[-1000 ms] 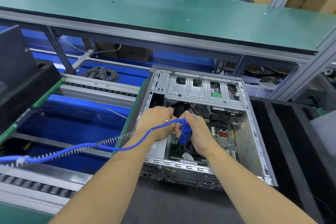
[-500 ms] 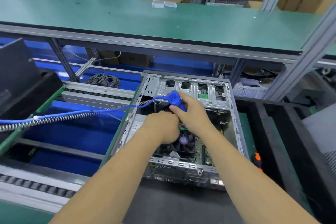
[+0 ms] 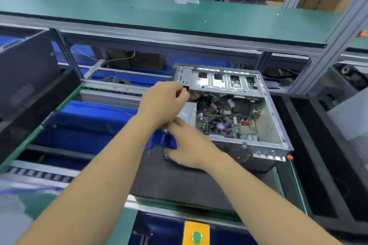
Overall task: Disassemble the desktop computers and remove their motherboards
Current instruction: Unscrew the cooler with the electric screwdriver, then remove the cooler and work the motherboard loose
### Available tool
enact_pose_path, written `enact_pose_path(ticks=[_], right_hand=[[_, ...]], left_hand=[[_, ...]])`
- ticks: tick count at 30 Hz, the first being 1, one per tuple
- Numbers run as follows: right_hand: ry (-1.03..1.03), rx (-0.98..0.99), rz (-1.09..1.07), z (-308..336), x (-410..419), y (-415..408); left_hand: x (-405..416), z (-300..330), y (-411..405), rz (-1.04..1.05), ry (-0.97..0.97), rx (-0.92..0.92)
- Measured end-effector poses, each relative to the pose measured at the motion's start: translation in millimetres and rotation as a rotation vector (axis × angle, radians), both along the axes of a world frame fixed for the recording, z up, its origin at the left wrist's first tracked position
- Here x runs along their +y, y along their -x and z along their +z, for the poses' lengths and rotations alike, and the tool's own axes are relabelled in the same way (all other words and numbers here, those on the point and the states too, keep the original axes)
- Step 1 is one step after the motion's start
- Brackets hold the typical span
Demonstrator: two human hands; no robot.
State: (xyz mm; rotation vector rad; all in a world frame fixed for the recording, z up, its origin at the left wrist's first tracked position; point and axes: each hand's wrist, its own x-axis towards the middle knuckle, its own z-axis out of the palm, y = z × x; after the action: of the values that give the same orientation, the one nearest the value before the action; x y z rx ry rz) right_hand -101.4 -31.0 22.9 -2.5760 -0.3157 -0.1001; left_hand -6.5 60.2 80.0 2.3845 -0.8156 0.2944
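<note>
Head view: the computer case (image 3: 229, 105) lies open at 1 o'clock on the counter (image 3: 179, 181), its motherboard (image 3: 229, 125) not yet removed. Left hand (image 3: 163, 103) pinches something small and dark; right hand (image 3: 189, 145) grips a blue screwdriver (image 3: 161, 139).

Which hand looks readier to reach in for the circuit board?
Probably the left hand: it is up at the open computer case beside the motherboard, pinching only something small and dark. The right hand is lower, outside the case, touching the blue tool.
</note>
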Motion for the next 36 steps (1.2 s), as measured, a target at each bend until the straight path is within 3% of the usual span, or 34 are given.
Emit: enact_pose_path(ticks=[6, 12, 22, 29, 33, 36], right_hand=[[0.291, 0.102, 0.251, -77.9, 98.2, 15.8], [0.559, 0.055, 0.638, -147.9, 206.7, 18.4], [0.608, 0.232, 0.647, -226.5, 243.1, 38.2], [0.311, 0.280, 0.537, -169.6, 214.0, 27.9], [0.129, -0.004, 0.341, -94.3, 143.0, 17.9], [0.076, -0.255, 0.065, -37.4, 58.2, 13.6]], left_hand=[[80.1, -62.9, 5.1, 0.100, -0.026, 0.067], [139.4, -116.3, 15.6, 0.195, -0.089, 0.230], [200.0, -171.1, 40.1, 0.306, -0.163, 0.352], [179.2, -162.4, 27.5, 0.313, -0.099, 0.372], [119.5, -120.5, 9.7, 0.238, 0.087, 0.312], [61.4, -85.5, -1.6, 0.155, 0.199, 0.225]])
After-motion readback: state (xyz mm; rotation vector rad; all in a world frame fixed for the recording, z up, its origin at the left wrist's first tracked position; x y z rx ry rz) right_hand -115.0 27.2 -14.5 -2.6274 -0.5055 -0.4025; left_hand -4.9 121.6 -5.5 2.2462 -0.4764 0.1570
